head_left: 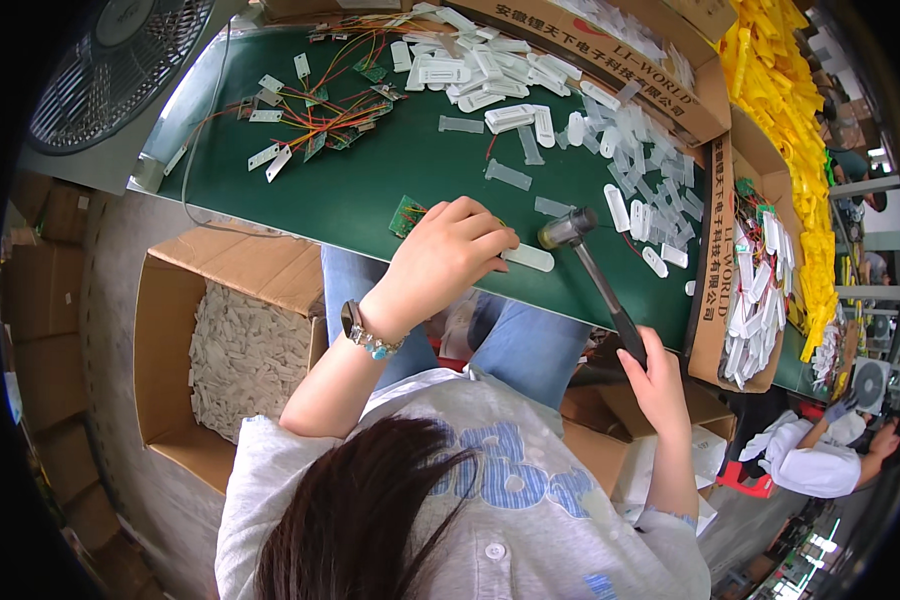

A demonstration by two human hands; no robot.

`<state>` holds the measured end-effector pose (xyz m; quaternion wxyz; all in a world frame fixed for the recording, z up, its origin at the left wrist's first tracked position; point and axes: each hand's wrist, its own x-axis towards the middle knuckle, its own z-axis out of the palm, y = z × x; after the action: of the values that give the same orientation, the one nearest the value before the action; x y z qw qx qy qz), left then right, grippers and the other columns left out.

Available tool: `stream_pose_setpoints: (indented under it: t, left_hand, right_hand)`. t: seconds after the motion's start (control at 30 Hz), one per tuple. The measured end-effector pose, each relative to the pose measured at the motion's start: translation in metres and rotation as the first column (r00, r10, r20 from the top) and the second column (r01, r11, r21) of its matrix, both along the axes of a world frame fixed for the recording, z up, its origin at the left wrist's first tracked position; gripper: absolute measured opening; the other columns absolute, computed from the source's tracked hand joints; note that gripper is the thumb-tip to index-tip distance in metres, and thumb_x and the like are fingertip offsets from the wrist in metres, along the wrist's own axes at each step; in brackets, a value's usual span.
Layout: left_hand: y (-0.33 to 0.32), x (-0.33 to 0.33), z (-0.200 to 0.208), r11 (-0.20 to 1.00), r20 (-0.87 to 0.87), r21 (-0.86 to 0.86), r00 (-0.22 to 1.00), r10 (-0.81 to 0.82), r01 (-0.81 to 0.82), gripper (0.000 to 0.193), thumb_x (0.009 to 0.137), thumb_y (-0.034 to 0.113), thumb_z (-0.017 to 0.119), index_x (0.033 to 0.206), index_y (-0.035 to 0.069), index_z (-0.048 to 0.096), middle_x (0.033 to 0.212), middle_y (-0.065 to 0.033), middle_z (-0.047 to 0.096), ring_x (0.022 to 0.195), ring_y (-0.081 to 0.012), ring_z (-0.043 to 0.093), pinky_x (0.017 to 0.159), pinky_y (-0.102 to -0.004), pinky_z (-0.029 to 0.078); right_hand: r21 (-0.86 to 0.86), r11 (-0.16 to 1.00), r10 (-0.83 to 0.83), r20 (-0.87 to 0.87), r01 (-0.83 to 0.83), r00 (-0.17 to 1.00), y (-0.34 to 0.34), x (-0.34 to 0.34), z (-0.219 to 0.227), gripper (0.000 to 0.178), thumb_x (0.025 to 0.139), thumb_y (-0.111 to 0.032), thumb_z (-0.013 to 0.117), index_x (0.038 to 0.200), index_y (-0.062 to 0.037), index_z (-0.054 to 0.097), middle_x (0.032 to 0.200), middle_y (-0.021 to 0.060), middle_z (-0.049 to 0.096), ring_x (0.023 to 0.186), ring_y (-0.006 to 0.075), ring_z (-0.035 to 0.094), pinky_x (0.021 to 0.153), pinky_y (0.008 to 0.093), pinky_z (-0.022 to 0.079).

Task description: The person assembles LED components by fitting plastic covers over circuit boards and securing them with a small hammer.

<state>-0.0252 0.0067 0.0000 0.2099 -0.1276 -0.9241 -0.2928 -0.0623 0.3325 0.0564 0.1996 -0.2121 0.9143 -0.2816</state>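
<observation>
My left hand [457,245] bends over the front edge of the bench, its fingers closed on a slim white plastic case [530,258] that lies on the green top. Part of the case is hidden under the fingers. Just left of those fingers a small green circuit board [405,216] with thin wires pokes out. My right hand [658,378] grips the black handle of a small mallet [604,283]. The mallet's head is a little to the right of the case and apart from it; how high it is above the bench I cannot tell.
Wired circuit boards [315,118] lie at the far left of the green bench [350,195]. White case parts [470,70] and clear plastic strips [510,175] spread across the back and right. A carton [715,260] borders the right edge; another carton [175,350] of parts stands at lower left.
</observation>
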Motion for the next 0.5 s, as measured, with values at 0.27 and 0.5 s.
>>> stream_pose_setpoints:
  t: [0.27,0.5]
  left_hand:
    - [0.001,0.000,0.001,1.000,0.006,0.010,1.000,0.010,-0.010,0.026,0.078,0.022,0.076,0.100,0.011,0.067,0.101,0.0006,0.067,0.103,-0.0220,0.059,0.088,-0.0378,0.048]
    - [0.000,0.002,-0.001,0.999,0.012,0.036,1.000,0.007,-0.008,0.033,0.076,0.022,0.077,0.104,0.009,0.066,0.103,-0.0020,0.067,0.102,-0.0243,0.061,0.090,-0.0387,0.050]
  right_hand:
    - [-0.066,0.998,-0.024,-0.440,-0.006,0.898,0.017,0.017,-0.001,0.022,0.094,-0.005,0.061,0.115,0.0012,0.055,0.077,0.0183,0.064,0.064,0.0334,0.065,0.060,0.0385,0.050]
    - [-0.129,0.991,-0.092,-0.542,0.026,0.835,0.012,0.007,0.009,0.019,0.095,-0.008,0.063,0.109,0.0038,0.056,0.074,0.0146,0.063,0.061,0.0259,0.063,0.059,0.0338,0.048]
